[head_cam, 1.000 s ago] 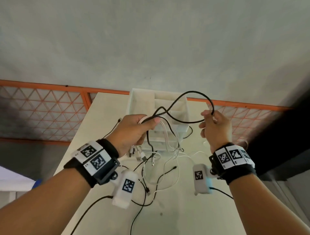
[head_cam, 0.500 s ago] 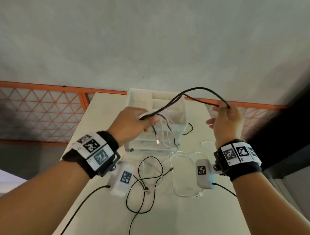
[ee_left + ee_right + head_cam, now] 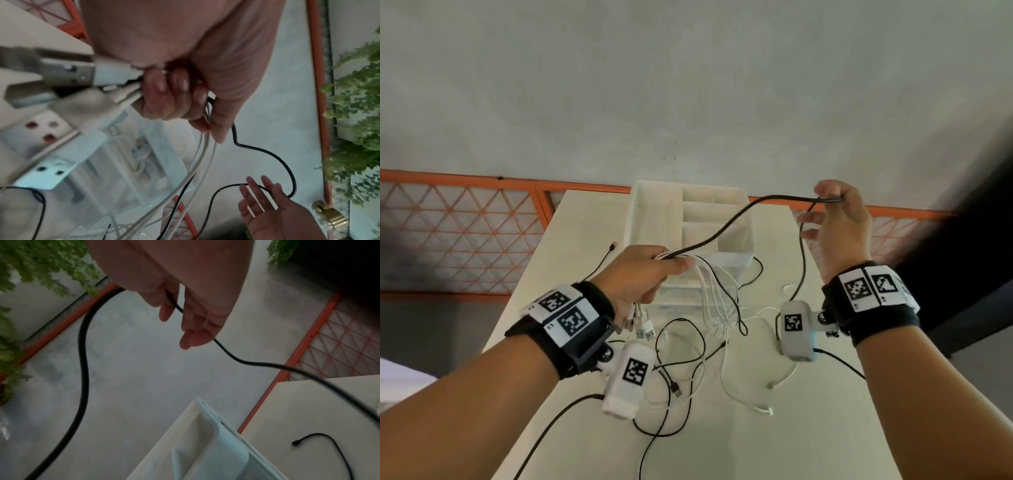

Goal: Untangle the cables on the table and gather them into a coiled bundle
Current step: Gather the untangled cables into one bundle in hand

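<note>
Nearest, on the table [image 3: 592, 428] in front of the white organizer box [image 3: 654, 219]: loose black and white cables [image 3: 698, 346] lie crossed over one another, plug ends scattered, not yet gathered.
Left hand [image 3: 643, 277], just in front of the box: fingers curled tight round a bunch of white cables [image 3: 203, 146] plus one end of the black cable [image 3: 726, 228]; plug ends [image 3: 642, 327] hang out below the fist.
Black cable: runs up from the left fist, arcs over the box, bends at the right hand and drops back to the table.
Right hand [image 3: 839, 226], right of the box and raised: fingers mostly straight and spread; cable caught between thumb and palm, a light hold.
Step in hand: probably drawing the black cable's length out taut to free it from the tangle.
Next move calls for: bringing the right hand's bend back to the left fist as a loop, then sliding down the hanging part.
Far side of the box: orange railing [image 3: 482, 178], grey floor [image 3: 688, 85].
</note>
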